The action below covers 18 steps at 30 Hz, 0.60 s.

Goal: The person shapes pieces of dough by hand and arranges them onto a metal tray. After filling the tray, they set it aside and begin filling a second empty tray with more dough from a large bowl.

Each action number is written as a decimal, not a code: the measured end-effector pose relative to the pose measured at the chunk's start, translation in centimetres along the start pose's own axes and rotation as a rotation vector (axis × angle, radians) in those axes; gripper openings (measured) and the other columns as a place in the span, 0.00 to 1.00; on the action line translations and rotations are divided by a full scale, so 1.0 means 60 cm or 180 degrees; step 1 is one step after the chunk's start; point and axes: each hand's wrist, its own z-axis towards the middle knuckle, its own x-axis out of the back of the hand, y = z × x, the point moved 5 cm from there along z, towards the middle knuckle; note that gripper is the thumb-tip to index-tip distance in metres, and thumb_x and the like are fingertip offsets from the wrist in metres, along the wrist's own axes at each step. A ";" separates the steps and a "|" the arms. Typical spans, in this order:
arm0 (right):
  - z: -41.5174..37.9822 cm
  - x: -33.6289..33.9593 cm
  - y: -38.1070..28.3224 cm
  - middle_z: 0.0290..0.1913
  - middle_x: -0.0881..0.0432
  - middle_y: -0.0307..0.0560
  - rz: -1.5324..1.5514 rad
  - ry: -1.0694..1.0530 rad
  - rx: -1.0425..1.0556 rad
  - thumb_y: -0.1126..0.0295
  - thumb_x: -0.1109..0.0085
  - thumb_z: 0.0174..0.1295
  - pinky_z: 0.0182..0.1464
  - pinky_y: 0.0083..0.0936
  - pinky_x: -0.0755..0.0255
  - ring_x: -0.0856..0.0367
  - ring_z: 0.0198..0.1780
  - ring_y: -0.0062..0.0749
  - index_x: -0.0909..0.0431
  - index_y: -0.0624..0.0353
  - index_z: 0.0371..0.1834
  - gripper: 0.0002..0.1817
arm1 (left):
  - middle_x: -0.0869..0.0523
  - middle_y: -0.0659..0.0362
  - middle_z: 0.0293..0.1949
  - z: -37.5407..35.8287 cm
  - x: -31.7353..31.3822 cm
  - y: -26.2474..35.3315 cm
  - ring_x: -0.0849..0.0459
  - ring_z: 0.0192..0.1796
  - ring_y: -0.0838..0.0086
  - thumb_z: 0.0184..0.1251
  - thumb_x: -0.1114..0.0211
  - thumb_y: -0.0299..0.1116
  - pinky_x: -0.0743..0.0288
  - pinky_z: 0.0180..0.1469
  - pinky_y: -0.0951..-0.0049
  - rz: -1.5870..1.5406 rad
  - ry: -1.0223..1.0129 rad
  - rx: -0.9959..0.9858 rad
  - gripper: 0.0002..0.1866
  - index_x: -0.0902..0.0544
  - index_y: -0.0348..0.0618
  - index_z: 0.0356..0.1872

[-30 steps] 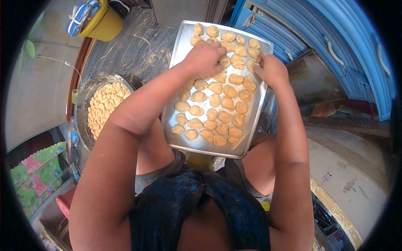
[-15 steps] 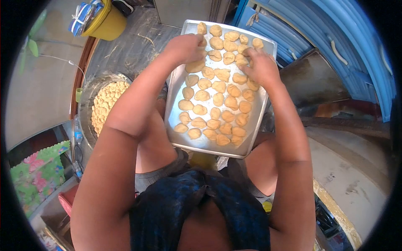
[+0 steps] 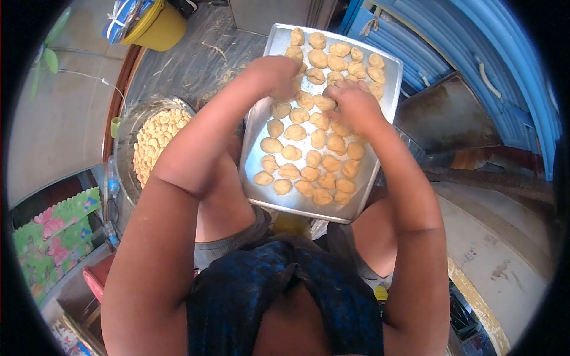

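Note:
A shallow metal baking tray rests across the thighs and carries rows of lumpy, yellow-tan dough balls. My left hand is over the tray's upper left part, back upward, with curled fingers. What those fingers hold, if anything, is hidden beneath the hand. Over the middle right of the tray, my right hand reaches in toward the left. Its thumb and fingers close around the right side of one dough ball, and its palm covers part of the neighbouring pieces.
To the left stands a large round basin with a heap of small dough pieces. A yellow bucket stands at the upper left on the dark, streaked floor. Blue shutters or panels and a brownish metal sheet are to the right.
My right hand has moved left and down over the tray, onto another dough ball. My left hand has shifted slightly down and right. The whole view has shifted a little.

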 end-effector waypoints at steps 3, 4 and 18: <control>0.002 -0.003 0.002 0.39 0.23 0.47 -0.0240 0.0085 -0.0112 0.66 0.37 0.49 0.55 0.36 0.37 0.26 0.48 0.43 0.23 0.55 0.39 0.13 | 0.18 0.53 0.47 0.011 -0.043 -0.016 0.19 0.50 0.58 0.48 0.31 0.40 0.25 0.48 0.61 0.0347 -0.0398 -0.0141 0.24 0.22 0.48 0.50; 0.003 0.003 0.007 0.39 0.24 0.47 -0.0349 0.0140 -0.0225 0.67 0.37 0.49 0.56 0.36 0.38 0.26 0.49 0.42 0.23 0.55 0.39 0.13 | 0.17 0.52 0.45 0.021 -0.044 -0.018 0.19 0.49 0.57 0.49 0.31 0.38 0.25 0.48 0.62 0.0244 -0.0102 -0.0195 0.24 0.22 0.48 0.51; -0.021 0.030 0.052 0.34 0.19 0.51 -0.0099 -0.0690 -0.0821 0.60 0.35 0.46 0.42 0.39 0.28 0.21 0.42 0.47 0.23 0.57 0.35 0.16 | 0.17 0.54 0.41 0.012 -0.058 0.038 0.18 0.45 0.60 0.58 0.41 0.33 0.24 0.44 0.63 0.0286 -0.0046 -0.0992 0.14 0.21 0.48 0.46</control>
